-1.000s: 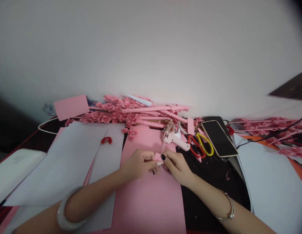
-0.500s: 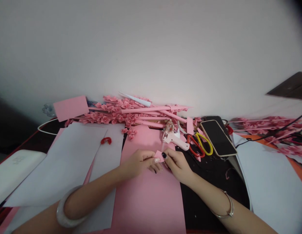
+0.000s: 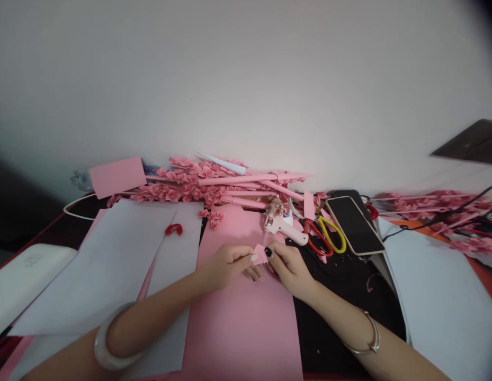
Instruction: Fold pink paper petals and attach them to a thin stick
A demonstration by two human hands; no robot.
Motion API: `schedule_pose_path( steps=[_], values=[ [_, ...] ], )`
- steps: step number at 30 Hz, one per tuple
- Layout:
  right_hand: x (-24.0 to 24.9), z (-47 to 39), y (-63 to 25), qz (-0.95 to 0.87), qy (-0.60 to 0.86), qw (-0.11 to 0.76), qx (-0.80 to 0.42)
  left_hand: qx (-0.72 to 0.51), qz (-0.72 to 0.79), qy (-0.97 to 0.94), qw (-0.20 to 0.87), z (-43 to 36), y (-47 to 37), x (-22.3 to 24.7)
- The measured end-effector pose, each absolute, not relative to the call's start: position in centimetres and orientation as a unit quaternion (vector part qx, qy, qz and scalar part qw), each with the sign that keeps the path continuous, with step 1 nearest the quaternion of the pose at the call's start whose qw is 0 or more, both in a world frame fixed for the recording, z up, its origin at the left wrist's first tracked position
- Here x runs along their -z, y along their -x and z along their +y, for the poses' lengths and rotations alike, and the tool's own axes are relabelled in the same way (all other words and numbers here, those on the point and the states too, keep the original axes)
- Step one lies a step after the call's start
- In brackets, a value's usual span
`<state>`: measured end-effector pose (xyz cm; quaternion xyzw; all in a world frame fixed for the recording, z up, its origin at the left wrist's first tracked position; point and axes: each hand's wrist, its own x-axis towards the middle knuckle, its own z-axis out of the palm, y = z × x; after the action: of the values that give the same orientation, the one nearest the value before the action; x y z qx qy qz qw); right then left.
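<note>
A small piece of pink paper is pinched between both hands above a large pink sheet. My left hand grips its left side with thumb and fingers. On the right side, my right hand closes on it, the dark-nailed thumb on top. Just beyond the hands lies a pale pink glue gun, its nozzle end pointing toward me. Scissors with one red and one yellow handle rest to the right of it. The undersides of the fingers are partly hidden.
Pink paper flowers with rolled stems lie along the wall. A phone is at the right, beside white sheets. More white paper, a red curved piece and a white box-like device occupy the left.
The left thumb has shifted slightly left along the small pink paper, showing more of it. Both hands keep their hold in nearly the same place.
</note>
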<state>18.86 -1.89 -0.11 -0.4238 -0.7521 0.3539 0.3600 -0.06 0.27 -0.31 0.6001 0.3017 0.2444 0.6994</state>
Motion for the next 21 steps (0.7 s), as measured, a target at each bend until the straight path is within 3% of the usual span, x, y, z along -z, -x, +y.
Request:
schedule_pose_path(
  steps=[21],
  values=[
    [0.03,-1.72,-18.58,-0.764,0.429,0.341,-0.341,-0.254,0.330,-0.584,0.697,0.14,-0.31,0.31]
  ],
)
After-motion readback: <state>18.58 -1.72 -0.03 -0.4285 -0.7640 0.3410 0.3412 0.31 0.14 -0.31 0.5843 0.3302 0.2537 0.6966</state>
